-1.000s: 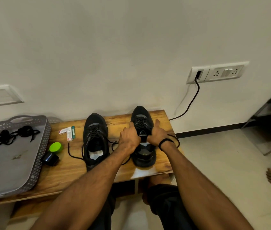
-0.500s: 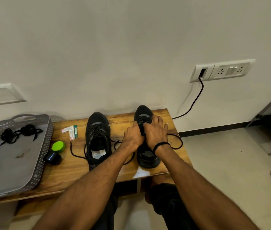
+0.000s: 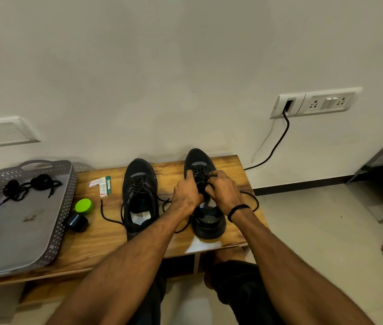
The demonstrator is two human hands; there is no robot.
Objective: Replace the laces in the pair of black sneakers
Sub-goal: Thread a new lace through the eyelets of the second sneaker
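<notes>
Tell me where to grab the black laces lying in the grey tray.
Pinch the spare laces at a coiled clump, coming straight down from above. They lie flat on the tray floor, its perforated walls block a sideways reach, and the loose ends would likely just trail.

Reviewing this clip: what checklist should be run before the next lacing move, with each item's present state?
1. Left hand and right hand both grip the sneaker on the right at its lacing: ok.
2. Which strand the fingers pinch: cannot tell, the fingers hide it.
3. That sneaker stands flat on the bench: ok.
4. Its lace end lies loose on the bench, unsnagged: ok.
5. Spare laces lie in the tray: ok.
6. Other sneaker already relaced: cannot tell.
</notes>
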